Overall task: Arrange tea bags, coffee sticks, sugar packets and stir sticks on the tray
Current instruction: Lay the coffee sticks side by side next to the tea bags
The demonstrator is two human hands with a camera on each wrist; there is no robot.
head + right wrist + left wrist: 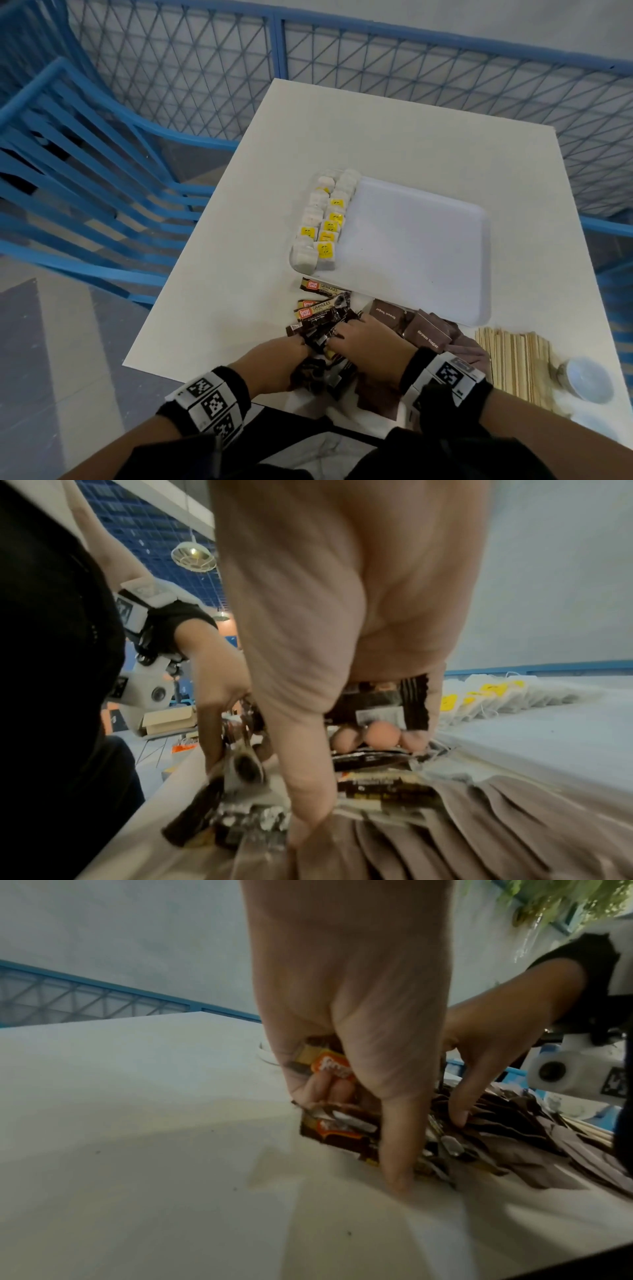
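While both hands dig into the coffee sticks [320, 329] at the table's near edge, left hand [279, 359] and right hand [371, 339] each grip dark brown packets. Tea bags [322, 222] line the white tray [428, 240]; blue fencing [171, 78] surrounds the white table [376, 130].

Coffee sticks [322, 308] under both hands: glossy printed foil-like wrappers, dark brown with orange labels, silvery glints on crimped ends.
Sugar packets [426, 334] beside right hand [368, 337]: matt brown paper, smooth.
Stir sticks [513, 363] further right: pale bare wood, matt.
Tea bags [323, 219] beyond hands: white porous paper, yellow paper tags.
Tray [428, 246]: smooth white plastic, slight sheen.
Table [239, 274]: matt off-white, smooth.
Left hand [277, 358] wristband: black cloth.
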